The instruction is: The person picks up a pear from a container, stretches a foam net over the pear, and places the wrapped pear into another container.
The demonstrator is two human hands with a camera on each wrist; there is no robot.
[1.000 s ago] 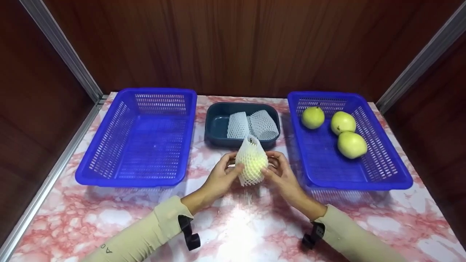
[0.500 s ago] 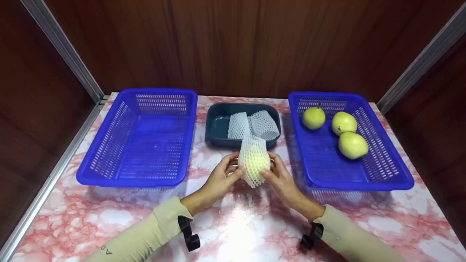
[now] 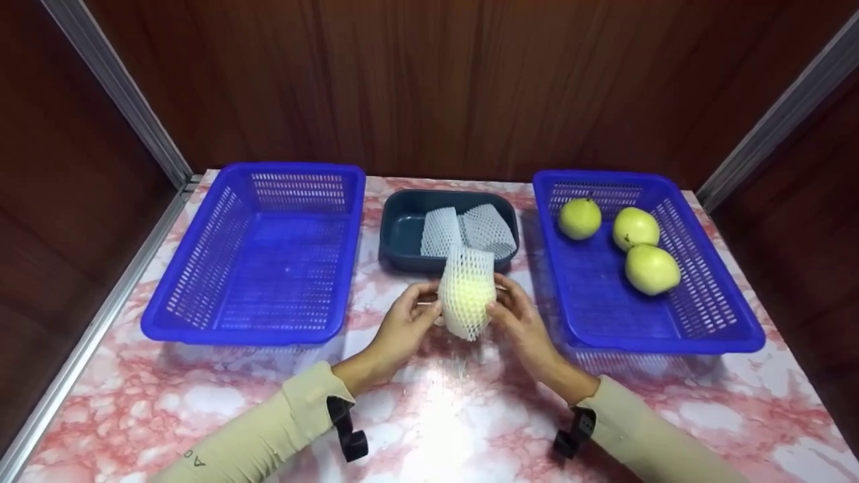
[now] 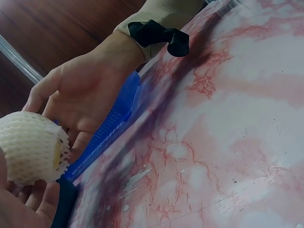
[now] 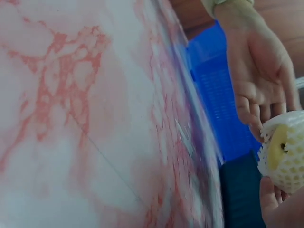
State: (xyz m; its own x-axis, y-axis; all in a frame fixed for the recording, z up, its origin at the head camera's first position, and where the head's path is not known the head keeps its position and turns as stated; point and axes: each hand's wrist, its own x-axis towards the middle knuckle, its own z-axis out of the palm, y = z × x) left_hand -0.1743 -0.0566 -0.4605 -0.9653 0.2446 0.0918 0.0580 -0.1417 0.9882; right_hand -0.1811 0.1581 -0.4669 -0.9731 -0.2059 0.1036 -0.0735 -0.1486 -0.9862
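Note:
Between both hands is a yellow-green pear (image 3: 470,295) inside a white foam net, held above the table just in front of the dark bin. My left hand (image 3: 400,330) holds it from the left, thumb at the near side and fingers behind. From the right, my right hand (image 3: 530,332) grips it with thumb and fingers. The net's top stands up past the fruit, overlapping the bin's rim in the head view. In the right wrist view, the pear's dark-marked end (image 5: 281,146) shows through the net's open end.
A dark teal bin (image 3: 405,231) at the back middle holds folded foam nets (image 3: 441,230). The right blue basket (image 3: 582,312) contains three bare pears (image 3: 651,268). On the left stands another blue basket (image 3: 282,268). Wooden panels (image 3: 429,87) enclose the marbled table (image 3: 221,402).
The netted pear has turned a little in the hands, and the net's top now looks wider and straighter. Both hands keep their grip in nearly the same place.

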